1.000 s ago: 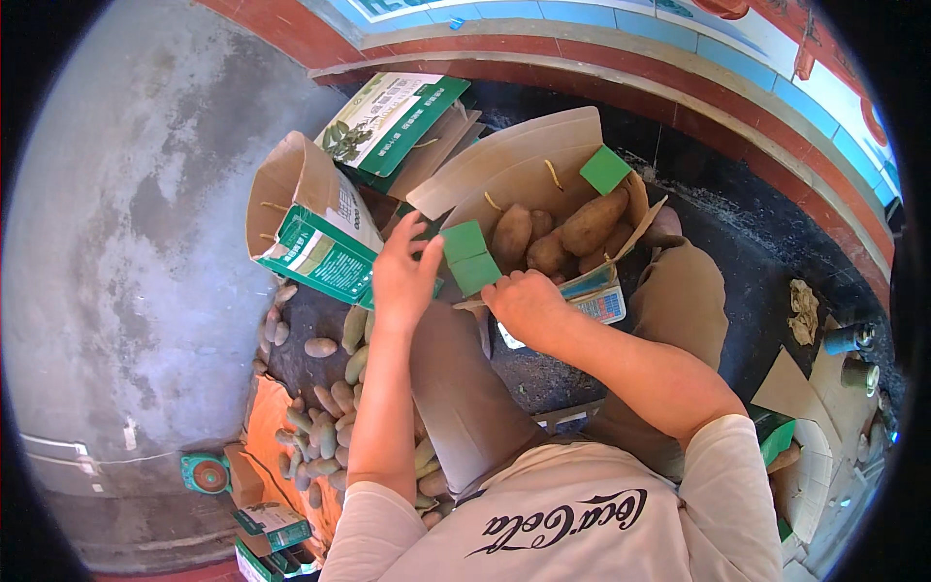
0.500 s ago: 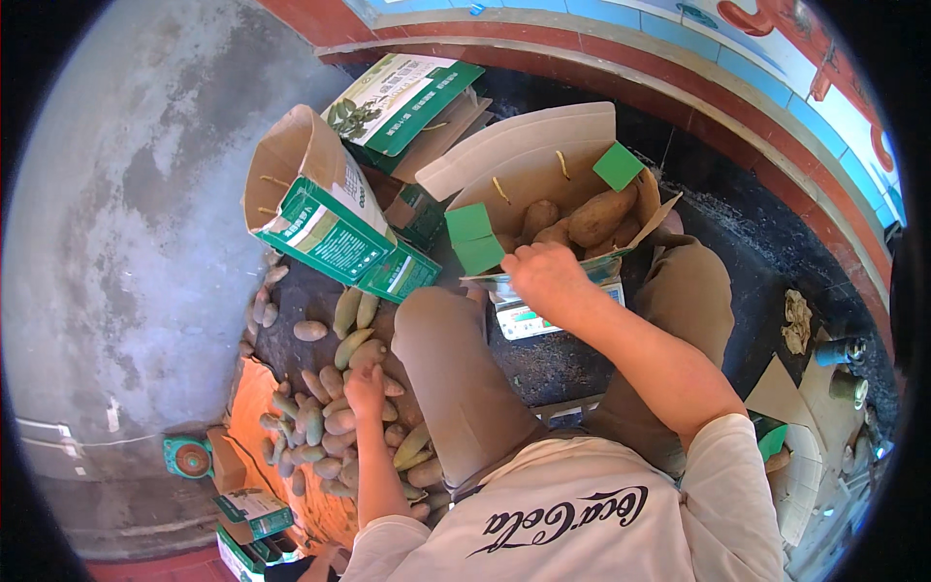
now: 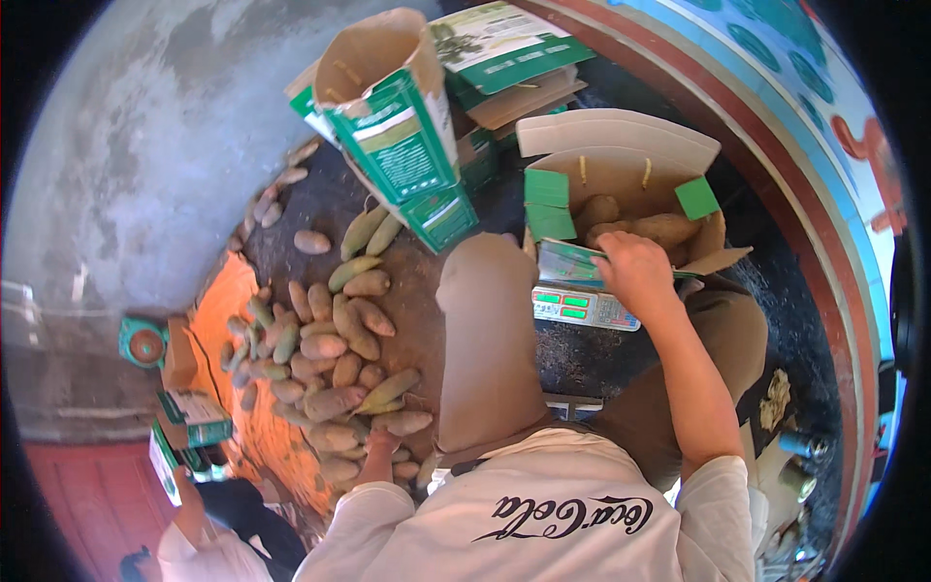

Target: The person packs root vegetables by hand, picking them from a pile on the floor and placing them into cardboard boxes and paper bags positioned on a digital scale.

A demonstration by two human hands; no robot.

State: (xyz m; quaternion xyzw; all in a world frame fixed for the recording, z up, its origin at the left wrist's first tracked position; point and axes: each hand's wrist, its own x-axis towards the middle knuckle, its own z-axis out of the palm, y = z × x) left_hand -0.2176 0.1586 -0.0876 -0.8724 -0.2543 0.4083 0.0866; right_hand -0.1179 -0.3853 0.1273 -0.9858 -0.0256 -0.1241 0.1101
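My right hand (image 3: pixel 636 269) is closed on the front flap (image 3: pixel 570 260) of an open cardboard box (image 3: pixel 621 134). Several large brown tubers (image 3: pixel 667 229), like sweet potatoes, lie in this box. It stands on a scale (image 3: pixel 585 307) whose green display is lit, between my knees. On my left, my left hand (image 3: pixel 382 443) is low at the near side of the heap, against a long brown tuber (image 3: pixel 403 423). Its fingers are largely hidden there, so their grip does not show. The heap (image 3: pixel 320 346) mixes brown and greenish tubers, partly on an orange sheet (image 3: pixel 215 320).
A tall open green-and-white carton (image 3: pixel 396 145) stands beyond my left knee, with flatter cartons (image 3: pixel 509 48) behind it. Loose tubers (image 3: pixel 311 242) lie near the grey wall. Another person (image 3: pixel 208 543) is at the lower left, holding a carton. Cans (image 3: pixel 803 446) stand at the right.
My left hand has drawn back toward me along the heap. My right hand stays at the box's front flap. The view has shifted, and the other person shows more at lower left.
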